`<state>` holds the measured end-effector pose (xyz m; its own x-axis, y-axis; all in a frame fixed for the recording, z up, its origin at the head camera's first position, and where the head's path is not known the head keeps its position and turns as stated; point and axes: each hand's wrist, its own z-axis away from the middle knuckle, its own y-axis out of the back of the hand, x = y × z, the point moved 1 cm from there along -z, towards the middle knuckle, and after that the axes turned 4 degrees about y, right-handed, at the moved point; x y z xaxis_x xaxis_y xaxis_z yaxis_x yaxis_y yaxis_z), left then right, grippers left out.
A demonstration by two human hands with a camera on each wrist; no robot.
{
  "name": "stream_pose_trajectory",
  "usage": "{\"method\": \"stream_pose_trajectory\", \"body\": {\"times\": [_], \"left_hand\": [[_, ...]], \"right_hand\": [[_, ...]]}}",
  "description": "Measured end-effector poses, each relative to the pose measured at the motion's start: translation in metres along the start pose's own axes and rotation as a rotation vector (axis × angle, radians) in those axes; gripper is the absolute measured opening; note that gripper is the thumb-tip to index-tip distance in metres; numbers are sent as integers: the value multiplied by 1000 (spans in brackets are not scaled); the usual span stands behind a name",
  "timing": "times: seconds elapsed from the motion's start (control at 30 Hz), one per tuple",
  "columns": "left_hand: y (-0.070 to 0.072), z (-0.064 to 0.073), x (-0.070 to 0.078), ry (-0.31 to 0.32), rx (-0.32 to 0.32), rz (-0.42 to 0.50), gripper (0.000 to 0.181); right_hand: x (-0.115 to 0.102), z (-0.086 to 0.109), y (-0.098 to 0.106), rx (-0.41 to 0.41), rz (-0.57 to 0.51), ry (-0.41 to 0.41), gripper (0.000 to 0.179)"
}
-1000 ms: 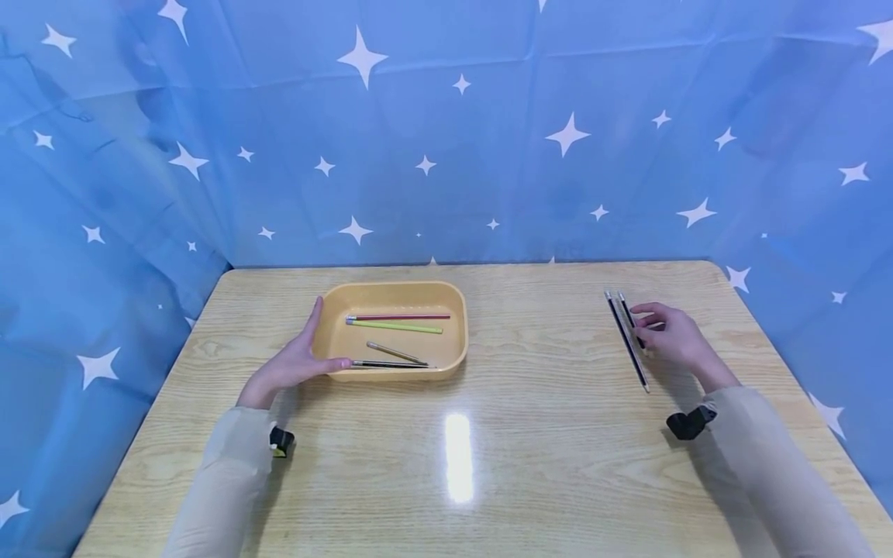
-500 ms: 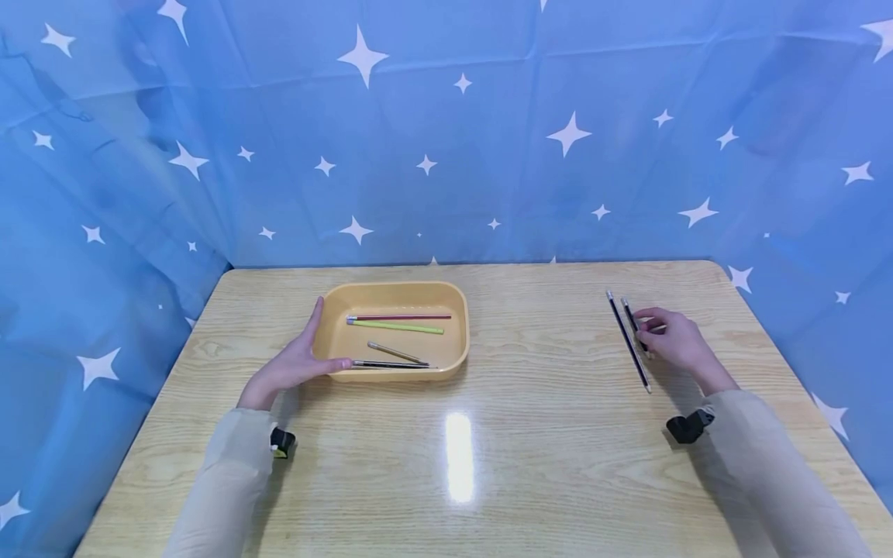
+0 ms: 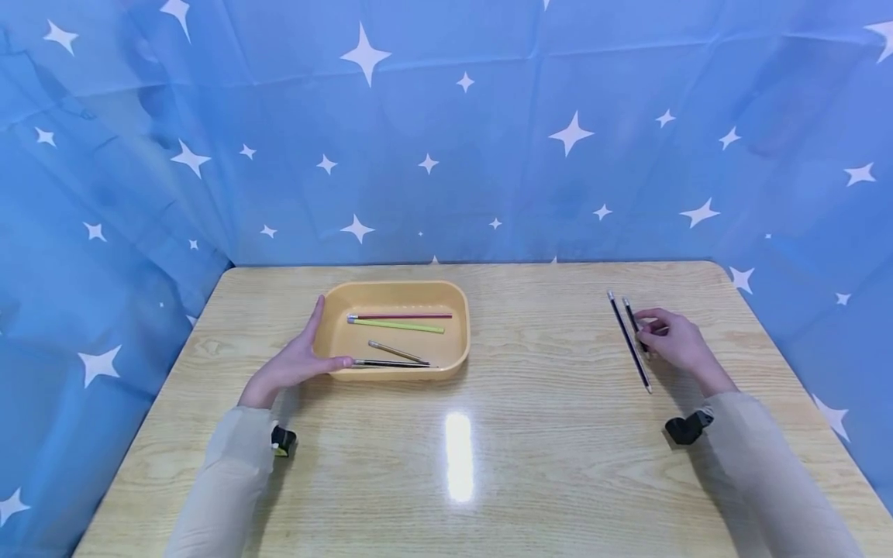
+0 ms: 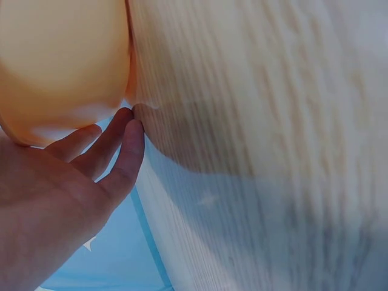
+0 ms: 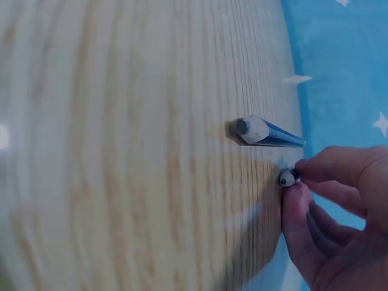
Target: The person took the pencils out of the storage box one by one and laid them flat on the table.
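- The right hand (image 3: 677, 341), right of centre in the head view, pinches the shorter dark pencil (image 3: 632, 319) between thumb and fingers; the right wrist view shows me its tip poking out of the narrow grip.
- The left hand (image 3: 293, 364), at centre left, is spread wide round the left end of the yellow tray (image 3: 394, 293), thumb along its near edge and fingers against its side.
- I take the step in hand to be picking up that pencil while the tray is steadied. I can't tell whether the pencil is clear of the tabletop (image 3: 544, 426).
- Just left of it lies the longer dark pencil (image 3: 629, 342), untouched. I judge that the next move calls for a firm pinch and a straight lift, without nudging that neighbour.
- In the tray lie a red pencil (image 3: 401, 316), a yellow-green pencil (image 3: 401, 327), a short gold-brown pencil (image 3: 398, 353) and a black pencil (image 3: 394, 363), the last one near the left thumb.
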<state>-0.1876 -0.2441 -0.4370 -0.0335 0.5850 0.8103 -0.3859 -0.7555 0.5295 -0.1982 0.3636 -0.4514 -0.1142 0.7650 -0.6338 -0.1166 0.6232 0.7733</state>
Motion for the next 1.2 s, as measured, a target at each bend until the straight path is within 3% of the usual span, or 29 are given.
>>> {"method": "stream_pose_trajectory", "body": {"times": [0.33,0.6,1.0,1.2], "left_hand": [[1,-2,1,10,5,-7,120],[1,-3,-1,8,6,-4,120],[2,-1,-3,17,8,-6,120],[2,-2,-4,10,8,1,120]], "right_hand": [[-4,3,2,9,-63,-5,40],[-12,4,7,82,-55,37,39],[-37,-1,4,76,-64,68,41],[-45,-1,-4,72,-118,100,40]]}}
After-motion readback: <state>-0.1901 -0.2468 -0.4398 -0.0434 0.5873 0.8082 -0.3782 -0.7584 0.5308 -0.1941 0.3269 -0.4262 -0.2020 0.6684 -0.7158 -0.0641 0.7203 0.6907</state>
